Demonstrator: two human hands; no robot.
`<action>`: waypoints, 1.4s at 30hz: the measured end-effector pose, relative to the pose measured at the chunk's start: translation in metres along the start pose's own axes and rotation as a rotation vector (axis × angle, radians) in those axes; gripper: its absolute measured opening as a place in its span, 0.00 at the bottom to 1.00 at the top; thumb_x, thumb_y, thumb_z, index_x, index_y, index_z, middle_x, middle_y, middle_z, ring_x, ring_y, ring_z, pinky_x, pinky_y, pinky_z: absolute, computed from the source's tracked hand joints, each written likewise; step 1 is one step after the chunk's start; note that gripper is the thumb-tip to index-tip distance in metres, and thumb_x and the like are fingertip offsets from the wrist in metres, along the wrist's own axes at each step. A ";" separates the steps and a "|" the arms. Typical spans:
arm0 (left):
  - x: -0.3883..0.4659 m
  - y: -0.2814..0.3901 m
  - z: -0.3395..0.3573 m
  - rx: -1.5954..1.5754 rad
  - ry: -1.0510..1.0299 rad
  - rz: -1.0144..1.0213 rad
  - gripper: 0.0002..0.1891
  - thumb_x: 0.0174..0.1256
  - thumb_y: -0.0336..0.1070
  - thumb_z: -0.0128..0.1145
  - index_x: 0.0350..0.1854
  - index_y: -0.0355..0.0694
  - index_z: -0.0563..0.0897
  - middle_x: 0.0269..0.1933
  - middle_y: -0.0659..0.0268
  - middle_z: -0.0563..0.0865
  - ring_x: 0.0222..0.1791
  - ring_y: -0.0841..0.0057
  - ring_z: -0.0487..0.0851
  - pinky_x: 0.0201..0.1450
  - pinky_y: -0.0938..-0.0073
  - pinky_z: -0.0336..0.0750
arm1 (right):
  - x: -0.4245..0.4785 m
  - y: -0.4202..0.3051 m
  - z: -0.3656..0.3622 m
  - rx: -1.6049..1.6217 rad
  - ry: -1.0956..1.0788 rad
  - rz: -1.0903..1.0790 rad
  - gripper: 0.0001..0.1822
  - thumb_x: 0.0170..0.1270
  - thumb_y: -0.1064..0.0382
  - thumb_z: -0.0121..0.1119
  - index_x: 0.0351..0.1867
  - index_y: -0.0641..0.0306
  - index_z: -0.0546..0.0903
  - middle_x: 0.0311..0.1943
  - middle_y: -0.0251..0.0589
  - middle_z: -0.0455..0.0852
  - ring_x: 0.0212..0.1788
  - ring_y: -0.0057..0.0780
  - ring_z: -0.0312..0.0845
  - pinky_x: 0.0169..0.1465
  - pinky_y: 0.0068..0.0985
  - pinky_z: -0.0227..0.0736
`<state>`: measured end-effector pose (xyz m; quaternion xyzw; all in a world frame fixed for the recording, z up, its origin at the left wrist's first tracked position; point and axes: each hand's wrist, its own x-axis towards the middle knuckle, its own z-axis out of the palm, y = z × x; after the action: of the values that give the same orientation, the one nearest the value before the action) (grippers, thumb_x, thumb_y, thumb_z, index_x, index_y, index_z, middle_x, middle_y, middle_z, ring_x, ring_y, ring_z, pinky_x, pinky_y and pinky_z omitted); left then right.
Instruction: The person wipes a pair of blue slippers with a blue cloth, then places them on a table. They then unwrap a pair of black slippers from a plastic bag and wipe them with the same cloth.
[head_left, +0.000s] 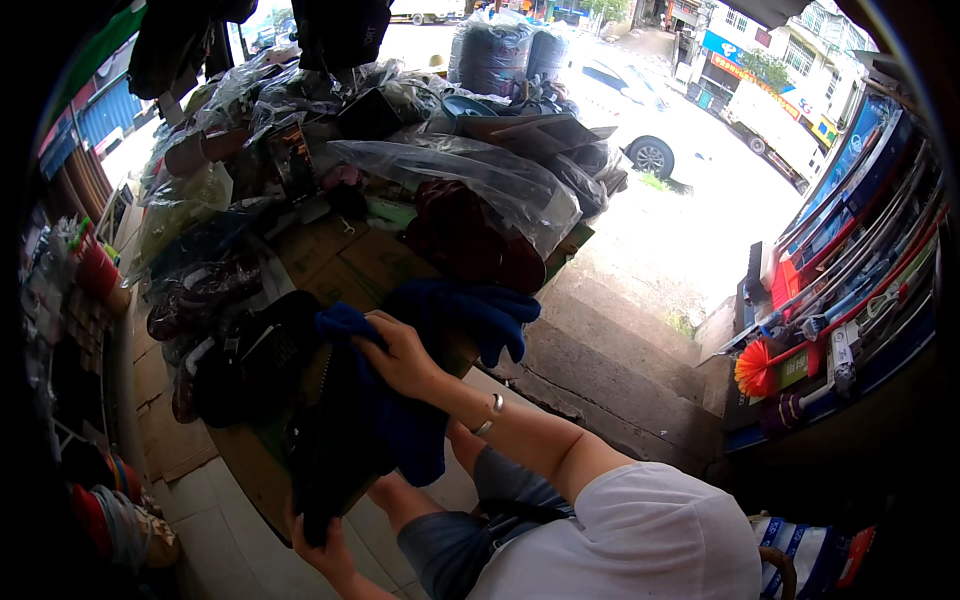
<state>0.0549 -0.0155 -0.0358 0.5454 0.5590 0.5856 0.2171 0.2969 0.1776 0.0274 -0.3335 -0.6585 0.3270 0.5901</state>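
My right hand (394, 352), with a silver bracelet at its wrist, pinches the blue upper edge of a dark fabric item (337, 435). The item is black on one side and blue on the other, with a toothed edge that may be a zip. My left hand (324, 551), lower in the view, grips its black lower end. Blue soft fabric (480, 307) with finger-like lobes lies just beyond my right hand; whether it joins the held item I cannot tell. Black fabric things (255, 360) lie to the left.
Plastic-wrapped goods (480, 161) and dark red fabric (457, 232) pile on the cardboard-covered table (330, 255). Concrete steps (600, 360) descend to a street with a parked car (615, 90). Brushes and poles (847, 300) stand at right; red and grey goods (120, 517) sit at lower left.
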 end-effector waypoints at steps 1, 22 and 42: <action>-0.001 -0.001 0.000 -0.011 0.010 0.001 0.31 0.64 0.56 0.65 0.53 0.28 0.80 0.59 0.56 0.79 0.54 0.62 0.79 0.54 0.64 0.74 | 0.000 0.000 0.000 -0.001 0.001 -0.003 0.09 0.69 0.70 0.59 0.47 0.73 0.79 0.45 0.49 0.81 0.46 0.40 0.79 0.50 0.31 0.73; 0.001 -0.007 -0.004 0.033 -0.033 0.013 0.28 0.65 0.51 0.64 0.55 0.31 0.78 0.61 0.52 0.78 0.56 0.59 0.79 0.54 0.62 0.75 | -0.001 0.000 0.000 -0.015 0.007 -0.014 0.09 0.69 0.69 0.59 0.47 0.72 0.79 0.45 0.49 0.81 0.45 0.40 0.79 0.48 0.31 0.73; -0.002 -0.009 -0.003 -0.009 0.014 -0.093 0.27 0.61 0.51 0.67 0.48 0.31 0.76 0.60 0.50 0.78 0.55 0.63 0.80 0.56 0.67 0.74 | -0.001 0.002 0.000 -0.012 0.014 -0.034 0.09 0.69 0.70 0.59 0.47 0.72 0.79 0.44 0.48 0.81 0.44 0.39 0.79 0.47 0.30 0.73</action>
<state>0.0494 -0.0163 -0.0438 0.5136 0.5826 0.5813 0.2426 0.2968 0.1779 0.0253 -0.3280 -0.6619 0.3104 0.5983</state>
